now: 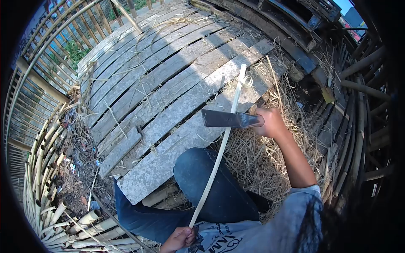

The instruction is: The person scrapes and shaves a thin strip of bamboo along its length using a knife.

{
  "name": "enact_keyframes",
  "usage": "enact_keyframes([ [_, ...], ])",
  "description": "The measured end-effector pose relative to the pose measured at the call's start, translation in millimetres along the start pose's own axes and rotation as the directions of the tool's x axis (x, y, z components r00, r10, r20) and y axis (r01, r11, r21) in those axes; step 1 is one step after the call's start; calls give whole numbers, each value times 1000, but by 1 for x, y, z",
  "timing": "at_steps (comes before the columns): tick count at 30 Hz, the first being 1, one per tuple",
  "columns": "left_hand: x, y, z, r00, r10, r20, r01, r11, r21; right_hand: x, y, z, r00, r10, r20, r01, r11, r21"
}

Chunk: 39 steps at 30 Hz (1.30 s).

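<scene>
Right beside strip [218, 157]: planks [179, 113], straw [257, 162]

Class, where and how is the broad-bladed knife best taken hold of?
Probably by the narrow, rounded end of the knife, approached from the person's right, where the right hand grips it. The wide, flat blade points left across the pale strip, so this approach stays clear of it.

On my feed I've got my left hand [180, 239] curled tight down low, right hand [268, 122] clenched farther out, bare right forearm [295, 160] angled inward.
</scene>
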<state>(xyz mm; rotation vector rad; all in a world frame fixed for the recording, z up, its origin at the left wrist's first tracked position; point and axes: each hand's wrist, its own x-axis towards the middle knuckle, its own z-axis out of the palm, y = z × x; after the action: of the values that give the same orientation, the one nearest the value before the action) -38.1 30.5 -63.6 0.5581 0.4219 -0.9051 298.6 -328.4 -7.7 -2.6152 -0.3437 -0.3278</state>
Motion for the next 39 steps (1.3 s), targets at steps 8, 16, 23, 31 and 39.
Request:
enact_keyframes([
  [8, -3, 2, 19, 971, 53, -231, 2, 974, 228, 10, 4, -18, 997, -17, 82, 22, 998, -65],
  [16, -6, 5, 25, 970, 6, -241, -17, 999, -43, 13, 23, -5, 999, 29, -40, -30, 999, -22],
  [23, 2, -17, -14, 993, 107, -44, -105, 993, 52, 28, 36, -18, 902, 400, -162, -400, 916, 29],
  [31, 6, 1, -3, 995, 36, 97, -52, 986, 161, -42, -33, 2, 824, 526, 212, -566, 738, 367],
  [39, -3, 11, 12, 993, 106, 59, -115, 977, 179, -110, -75, 22, 902, 335, 271, -423, 809, 408],
])
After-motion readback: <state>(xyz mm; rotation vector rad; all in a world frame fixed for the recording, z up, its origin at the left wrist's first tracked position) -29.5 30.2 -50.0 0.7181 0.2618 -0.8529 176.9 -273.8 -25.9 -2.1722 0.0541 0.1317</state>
